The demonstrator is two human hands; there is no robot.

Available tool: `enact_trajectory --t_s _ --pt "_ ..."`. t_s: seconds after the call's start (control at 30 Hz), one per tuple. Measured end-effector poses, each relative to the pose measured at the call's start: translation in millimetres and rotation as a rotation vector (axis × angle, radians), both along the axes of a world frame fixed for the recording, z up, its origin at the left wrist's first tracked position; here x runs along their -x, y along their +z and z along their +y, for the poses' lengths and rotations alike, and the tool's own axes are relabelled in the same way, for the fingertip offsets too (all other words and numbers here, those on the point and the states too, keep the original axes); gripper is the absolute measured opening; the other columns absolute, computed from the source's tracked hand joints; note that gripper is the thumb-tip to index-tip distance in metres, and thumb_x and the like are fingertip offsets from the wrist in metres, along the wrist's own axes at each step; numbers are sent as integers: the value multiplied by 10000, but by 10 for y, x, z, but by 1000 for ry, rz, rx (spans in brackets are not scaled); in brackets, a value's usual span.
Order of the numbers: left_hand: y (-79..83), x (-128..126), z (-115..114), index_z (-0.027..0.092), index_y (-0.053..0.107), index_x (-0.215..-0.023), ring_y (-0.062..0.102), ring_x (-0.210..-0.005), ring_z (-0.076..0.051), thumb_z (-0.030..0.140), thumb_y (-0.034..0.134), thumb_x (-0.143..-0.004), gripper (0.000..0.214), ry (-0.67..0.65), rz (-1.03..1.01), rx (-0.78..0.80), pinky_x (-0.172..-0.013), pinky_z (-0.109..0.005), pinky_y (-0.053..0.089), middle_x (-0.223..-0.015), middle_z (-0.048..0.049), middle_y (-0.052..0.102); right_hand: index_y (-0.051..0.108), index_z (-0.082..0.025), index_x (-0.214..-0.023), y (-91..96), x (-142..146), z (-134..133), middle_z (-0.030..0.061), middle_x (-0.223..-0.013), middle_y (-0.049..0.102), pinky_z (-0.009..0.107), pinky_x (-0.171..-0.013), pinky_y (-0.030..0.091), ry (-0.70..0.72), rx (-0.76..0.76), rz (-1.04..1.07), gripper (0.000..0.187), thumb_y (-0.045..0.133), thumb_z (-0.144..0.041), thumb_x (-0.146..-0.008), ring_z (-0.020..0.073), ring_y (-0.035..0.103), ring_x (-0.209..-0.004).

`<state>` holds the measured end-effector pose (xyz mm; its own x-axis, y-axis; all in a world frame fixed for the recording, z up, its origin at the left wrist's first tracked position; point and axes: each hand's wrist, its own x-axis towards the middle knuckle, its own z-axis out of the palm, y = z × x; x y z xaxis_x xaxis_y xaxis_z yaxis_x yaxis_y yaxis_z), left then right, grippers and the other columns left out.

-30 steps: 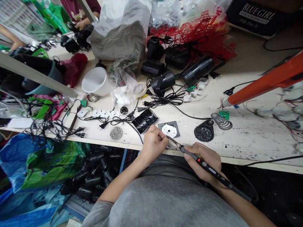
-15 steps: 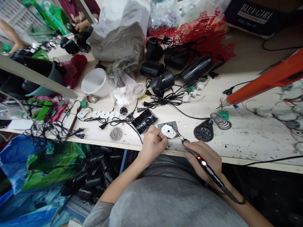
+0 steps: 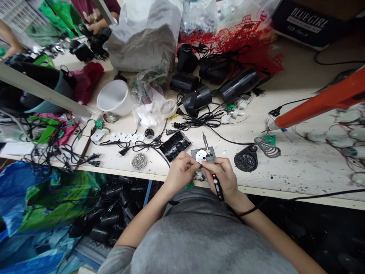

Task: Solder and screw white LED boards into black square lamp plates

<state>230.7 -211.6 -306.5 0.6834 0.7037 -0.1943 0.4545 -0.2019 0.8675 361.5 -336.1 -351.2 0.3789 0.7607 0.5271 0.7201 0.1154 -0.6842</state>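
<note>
My left hand (image 3: 181, 173) and right hand (image 3: 224, 177) meet over a grey square plate (image 3: 196, 153) near the table's front edge. On that plate lies a white octagonal disc (image 3: 201, 156), and my left fingertips pinch its lower left edge. My right hand is shut on a black soldering iron (image 3: 217, 186), whose metal shaft (image 3: 206, 146) points away from me, just past the disc. My fingers hide the disc's lower part. A small green circuit board (image 3: 189, 185) lies at the table edge below my hands.
A black housing (image 3: 174, 146) and a dish of metal bits (image 3: 139, 161) lie left, among black cords. To the right are a coil spring (image 3: 266, 147) and a black grille (image 3: 245, 159). An orange tool (image 3: 322, 99) crosses the right side. A co-worker's hand (image 3: 97, 27) holds black parts far left.
My right hand has moved left, close to my left hand. The iron has swung from a slanted position to point away from me, with its shaft now just past the disc.
</note>
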Motion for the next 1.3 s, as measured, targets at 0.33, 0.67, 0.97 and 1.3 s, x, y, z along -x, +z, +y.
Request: enact_trajectory --t_s 0.33,0.67,0.97,1.3 --pt "-25 67 -129 197 644 -1008 599 -825 -160 112 587 -939 123 -130 -55 -374 -748 -257 510 -894 -22 583 600 -256 -1193 100 -38 86 32 -974 536 240 -679 559 47 -53 -69 335 586 -58 -924 138 611 -837" --pt "-142 67 -158 193 637 -950 599 -815 -144 203 534 -1008 119 -150 -288 -488 -723 -247 508 -881 -31 587 573 -270 -1219 135 -88 80 46 -976 548 324 -691 588 42 -27 -51 332 567 -93 -938 177 625 -856" --pt "-108 42 -172 173 698 -762 549 -637 -74 135 695 -836 84 31 -283 -163 -522 -178 478 -869 -15 569 576 -243 -1218 161 -82 87 60 -987 579 333 -738 582 67 -29 -26 342 571 -75 -920 187 609 -894" --pt "-113 -24 -223 170 697 -719 546 -622 -73 78 680 -786 115 102 -246 -176 -525 -173 480 -813 -8 559 696 -230 -1172 527 -254 -323 36 -871 642 277 -605 542 73 -35 46 287 575 -129 -932 158 647 -724"
